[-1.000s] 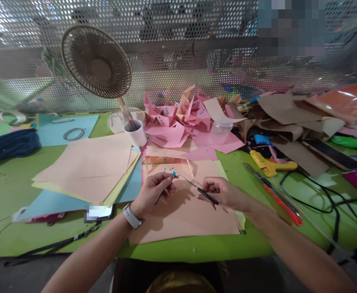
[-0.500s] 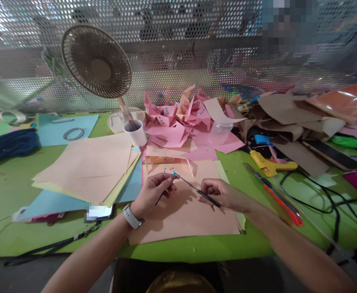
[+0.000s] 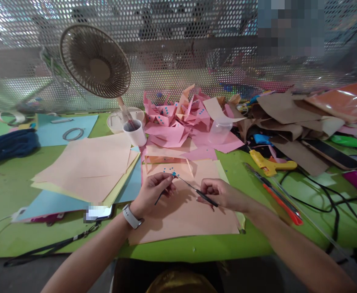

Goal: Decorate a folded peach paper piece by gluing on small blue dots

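My left hand (image 3: 158, 190) is closed in a pinch on a narrow blue paper strip (image 3: 174, 174); its darker end hangs out below my fingers. My right hand (image 3: 219, 193) grips scissors (image 3: 208, 198) with black handles, seen nearly edge-on. Their thin metal blades point up and left, and the tips meet the end of the strip. Tiny blue paper bits (image 3: 165, 169) lie just beyond the tips. Beneath both hands is a stack of peach paper sheets (image 3: 184, 221), with a folded peach paper piece (image 3: 190, 166) at its far side.
Folded pink paper shapes (image 3: 166, 118) with blue dots are heaped at the back. A fan (image 3: 96, 63) and a white cup (image 3: 136, 134) stand left of them. To the right lie a yellow glue gun (image 3: 270, 162), an orange cutter knife (image 3: 284, 203) and black cables. More peach sheets (image 3: 87, 162) lie left.
The scissors and my right hand have shifted very slightly left, the tips staying at the blue strip. Otherwise both hands hold nearly the same pose.
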`<state>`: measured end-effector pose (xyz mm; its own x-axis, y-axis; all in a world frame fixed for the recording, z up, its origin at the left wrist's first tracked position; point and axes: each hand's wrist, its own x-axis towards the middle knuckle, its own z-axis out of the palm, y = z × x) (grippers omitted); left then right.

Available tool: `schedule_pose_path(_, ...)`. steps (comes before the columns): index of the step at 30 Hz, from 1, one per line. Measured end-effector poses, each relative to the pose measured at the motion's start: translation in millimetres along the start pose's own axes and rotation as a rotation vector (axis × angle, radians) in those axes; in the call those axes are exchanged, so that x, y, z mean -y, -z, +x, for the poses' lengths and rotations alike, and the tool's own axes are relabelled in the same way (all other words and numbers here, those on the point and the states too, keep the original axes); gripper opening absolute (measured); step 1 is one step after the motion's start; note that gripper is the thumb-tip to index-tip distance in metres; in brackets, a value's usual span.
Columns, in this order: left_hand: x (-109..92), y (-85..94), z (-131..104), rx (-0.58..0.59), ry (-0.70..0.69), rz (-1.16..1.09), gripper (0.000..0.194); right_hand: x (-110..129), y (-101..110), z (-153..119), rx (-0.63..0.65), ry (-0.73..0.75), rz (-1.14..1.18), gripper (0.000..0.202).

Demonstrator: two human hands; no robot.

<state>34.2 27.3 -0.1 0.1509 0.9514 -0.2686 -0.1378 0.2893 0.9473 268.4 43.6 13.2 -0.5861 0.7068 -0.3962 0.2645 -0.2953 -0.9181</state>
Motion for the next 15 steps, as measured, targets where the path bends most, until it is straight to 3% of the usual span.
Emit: schedule_pose_path(15,8.7,7.0,2.4,0.021,-0.003,0.055,0.036,-0.2,2.0,0.7,-0.037,0.026,-0.016,0.052)
